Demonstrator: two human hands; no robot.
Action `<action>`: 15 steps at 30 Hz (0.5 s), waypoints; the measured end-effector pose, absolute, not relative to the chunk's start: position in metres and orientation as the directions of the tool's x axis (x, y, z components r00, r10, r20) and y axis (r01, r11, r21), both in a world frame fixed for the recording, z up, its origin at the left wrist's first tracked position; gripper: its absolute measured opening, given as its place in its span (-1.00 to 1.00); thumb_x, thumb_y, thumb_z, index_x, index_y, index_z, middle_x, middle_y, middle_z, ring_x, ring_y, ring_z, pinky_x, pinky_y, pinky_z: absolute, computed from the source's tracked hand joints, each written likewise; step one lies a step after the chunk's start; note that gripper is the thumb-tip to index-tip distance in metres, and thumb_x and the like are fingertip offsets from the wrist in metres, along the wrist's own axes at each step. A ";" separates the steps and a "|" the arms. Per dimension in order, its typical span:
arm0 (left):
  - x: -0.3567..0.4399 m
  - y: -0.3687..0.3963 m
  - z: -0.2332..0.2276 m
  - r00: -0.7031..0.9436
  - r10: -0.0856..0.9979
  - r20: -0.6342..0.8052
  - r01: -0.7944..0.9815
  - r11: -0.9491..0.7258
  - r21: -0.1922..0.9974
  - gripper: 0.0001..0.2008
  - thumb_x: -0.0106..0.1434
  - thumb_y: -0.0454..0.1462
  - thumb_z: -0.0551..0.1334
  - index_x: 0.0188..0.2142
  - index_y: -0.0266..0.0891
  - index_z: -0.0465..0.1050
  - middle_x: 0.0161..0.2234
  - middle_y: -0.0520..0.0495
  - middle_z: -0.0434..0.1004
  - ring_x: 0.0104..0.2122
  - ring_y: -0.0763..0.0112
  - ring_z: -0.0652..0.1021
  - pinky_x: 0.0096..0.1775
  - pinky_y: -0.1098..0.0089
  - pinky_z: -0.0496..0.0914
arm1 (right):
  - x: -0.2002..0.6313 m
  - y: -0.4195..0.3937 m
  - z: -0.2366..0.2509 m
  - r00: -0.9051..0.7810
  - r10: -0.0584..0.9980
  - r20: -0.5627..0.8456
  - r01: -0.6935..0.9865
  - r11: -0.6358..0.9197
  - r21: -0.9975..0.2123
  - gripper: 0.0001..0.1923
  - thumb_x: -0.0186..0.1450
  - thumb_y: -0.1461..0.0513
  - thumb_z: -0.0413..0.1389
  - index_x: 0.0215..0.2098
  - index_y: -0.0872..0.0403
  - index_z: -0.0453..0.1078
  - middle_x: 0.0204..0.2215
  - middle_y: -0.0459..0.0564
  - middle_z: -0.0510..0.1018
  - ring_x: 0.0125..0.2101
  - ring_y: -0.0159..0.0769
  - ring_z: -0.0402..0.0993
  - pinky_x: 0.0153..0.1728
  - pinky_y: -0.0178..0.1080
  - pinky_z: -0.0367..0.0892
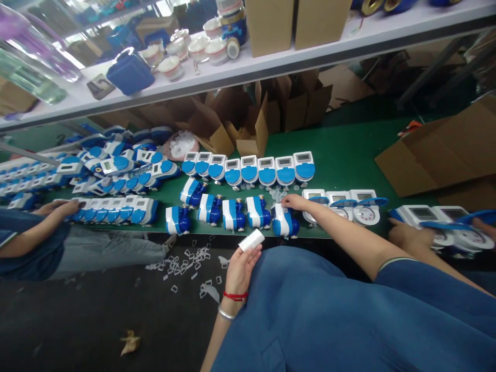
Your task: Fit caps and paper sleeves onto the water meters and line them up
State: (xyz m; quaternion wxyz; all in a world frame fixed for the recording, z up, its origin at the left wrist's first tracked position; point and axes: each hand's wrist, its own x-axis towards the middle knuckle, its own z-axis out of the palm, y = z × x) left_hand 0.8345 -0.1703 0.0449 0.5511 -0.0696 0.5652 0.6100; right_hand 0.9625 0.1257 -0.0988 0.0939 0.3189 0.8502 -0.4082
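My left hand (239,268) is closed around a small white roll, perhaps of labels (251,240), in front of the bench edge. Over the bench, my right hand (293,202) has its fingertips pinched together at the top of a blue and white water meter (284,222) lying on its side. Whatever is between those fingertips is too small to make out. To the left, several similar meters (233,214) lie in a row. Just behind my right hand is a little pile of clear discs (276,194).
Upright meters (248,170) form a row behind, and meters with raised lids (364,206) stand at right. Co-workers' hands touch meters at far left (62,207) and far right (411,235). A shelf (217,72) overhangs the green bench (341,150). Cartons (251,139) stand behind.
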 end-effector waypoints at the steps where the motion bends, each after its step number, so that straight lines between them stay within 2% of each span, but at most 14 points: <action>1: 0.834 -0.170 0.045 -0.382 0.592 -0.709 -0.750 0.250 0.612 -0.60 0.13 -0.39 0.26 -0.02 -0.38 0.30 -0.03 -0.36 0.45 -0.08 0.14 0.51 0.02 0.21 0.38 | 0.962 0.126 -0.102 -0.776 0.469 -0.422 0.622 0.460 -0.633 -0.75 0.19 0.17 0.06 -0.29 0.10 0.51 -0.32 0.00 0.59 -0.30 -0.24 0.47 -0.28 -0.33 0.27; 15: 0.833 -0.168 0.047 -0.371 0.584 -0.722 -0.747 0.274 0.606 -0.61 0.14 -0.40 0.24 -0.02 -0.37 0.29 -0.04 -0.35 0.45 -0.07 0.14 0.51 0.02 0.20 0.38 | 0.964 0.127 -0.124 -0.759 0.504 -0.412 0.632 0.418 -0.653 -0.79 0.17 0.16 0.09 -0.36 0.10 0.51 -0.35 -0.01 0.59 -0.35 -0.30 0.45 -0.32 -0.37 0.25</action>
